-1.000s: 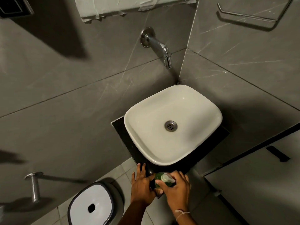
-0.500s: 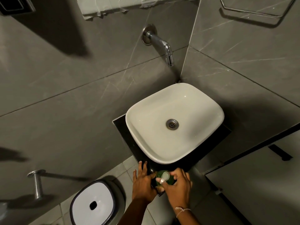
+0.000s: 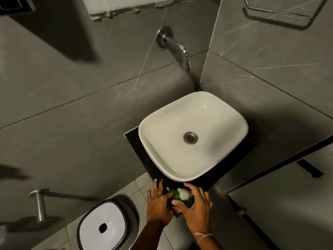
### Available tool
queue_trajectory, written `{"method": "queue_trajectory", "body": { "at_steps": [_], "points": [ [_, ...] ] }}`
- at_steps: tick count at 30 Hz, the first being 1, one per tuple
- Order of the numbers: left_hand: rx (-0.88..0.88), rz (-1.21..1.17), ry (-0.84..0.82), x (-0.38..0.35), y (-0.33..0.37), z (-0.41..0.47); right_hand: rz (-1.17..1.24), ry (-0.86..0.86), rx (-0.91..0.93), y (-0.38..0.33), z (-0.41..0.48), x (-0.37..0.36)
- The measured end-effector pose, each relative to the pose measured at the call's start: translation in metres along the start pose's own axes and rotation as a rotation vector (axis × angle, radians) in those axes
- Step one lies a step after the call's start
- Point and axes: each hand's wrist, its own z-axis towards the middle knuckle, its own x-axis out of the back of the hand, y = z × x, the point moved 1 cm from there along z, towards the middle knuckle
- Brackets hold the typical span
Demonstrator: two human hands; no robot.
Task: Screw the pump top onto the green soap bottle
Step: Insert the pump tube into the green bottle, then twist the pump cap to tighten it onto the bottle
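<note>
bottle: green, standing on the dark counter corner, just in front of the sink
pump: white, sitting on the bottle's neck
left hand: fingers spread, pressing against the bottle's left side
right hand: fingers curling round the pump, thumb at its near side
bin: white lid, sitting on the floor lower left

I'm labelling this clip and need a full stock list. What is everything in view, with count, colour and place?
Sink: one, white, on the dark counter.
Tap: one, chrome, on the wall above the sink.
Green soap bottle: one, at the counter's near edge.
Pump top: one, white, on the bottle.
Bin: one, white lid, on the floor, lower left.
Towel rail: one, metal, upper right wall.
Left hand: beside the bottle.
Right hand: around the bottle and pump.
</note>
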Motion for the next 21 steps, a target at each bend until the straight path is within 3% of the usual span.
{"method": "queue_trajectory", "body": {
  "at_steps": [3,10,15,21],
  "points": [
    [-0.006,0.003,-0.015,-0.001,0.0,0.001,0.014,0.015,0.028,0.007,-0.001,0.006],
    [0.005,0.014,-0.011,-0.002,-0.001,0.0,-0.079,0.062,-0.108,-0.005,0.0,0.0],
    [-0.006,0.01,-0.012,-0.002,-0.001,0.001,0.06,0.056,0.02,0.006,-0.001,0.004],
    [0.002,0.022,-0.005,0.0,0.001,0.0,-0.018,0.087,-0.085,0.0,-0.001,-0.003]
  ]
}}
